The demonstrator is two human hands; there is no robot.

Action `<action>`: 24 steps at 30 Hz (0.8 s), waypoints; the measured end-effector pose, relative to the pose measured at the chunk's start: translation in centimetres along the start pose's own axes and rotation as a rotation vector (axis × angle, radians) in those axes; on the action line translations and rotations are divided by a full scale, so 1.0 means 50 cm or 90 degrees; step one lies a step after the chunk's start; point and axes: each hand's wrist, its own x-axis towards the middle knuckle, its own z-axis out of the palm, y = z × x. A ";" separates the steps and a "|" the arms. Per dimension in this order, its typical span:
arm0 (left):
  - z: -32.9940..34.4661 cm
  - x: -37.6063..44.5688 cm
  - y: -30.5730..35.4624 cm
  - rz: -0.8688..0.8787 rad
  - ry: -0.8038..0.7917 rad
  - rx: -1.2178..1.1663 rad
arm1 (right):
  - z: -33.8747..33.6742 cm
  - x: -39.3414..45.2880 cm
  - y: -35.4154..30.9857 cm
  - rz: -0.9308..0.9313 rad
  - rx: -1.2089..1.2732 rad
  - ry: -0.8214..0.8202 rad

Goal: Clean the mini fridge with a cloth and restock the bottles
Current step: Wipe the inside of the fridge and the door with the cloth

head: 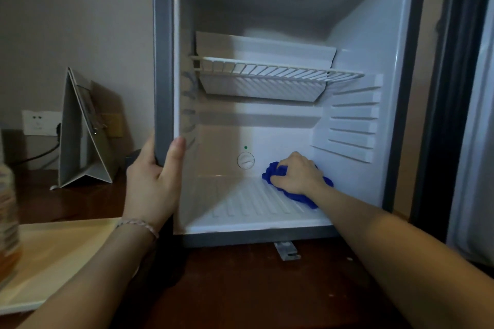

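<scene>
The mini fridge [163,48] stands open on a dark wooden counter, its white inside holding no bottles. My left hand [152,181] grips the fridge's grey left front edge, thumb inside, fingers round the outside. My right hand [298,175] reaches deep inside and holds a bunched blue cloth [302,197] down on the ribbed floor at the back right corner. A bottle [8,219] with amber liquid shows blurred at the far left edge, standing on a pale tray [61,254].
A white wire shelf [275,69] spans the fridge at mid height. A round dial [246,160] sits on the back wall. The open door [454,88] stands at the right. A folded card stand [85,131] and a wall socket [40,123] are at the left.
</scene>
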 end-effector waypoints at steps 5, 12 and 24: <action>0.000 -0.004 0.001 -0.013 0.011 -0.016 | 0.003 0.030 0.003 0.107 0.255 0.284; 0.013 0.002 -0.006 -0.031 0.047 -0.036 | 0.021 0.082 -0.063 0.233 0.386 0.460; 0.014 0.007 -0.016 0.001 0.049 -0.020 | 0.110 0.087 -0.280 0.250 0.301 0.363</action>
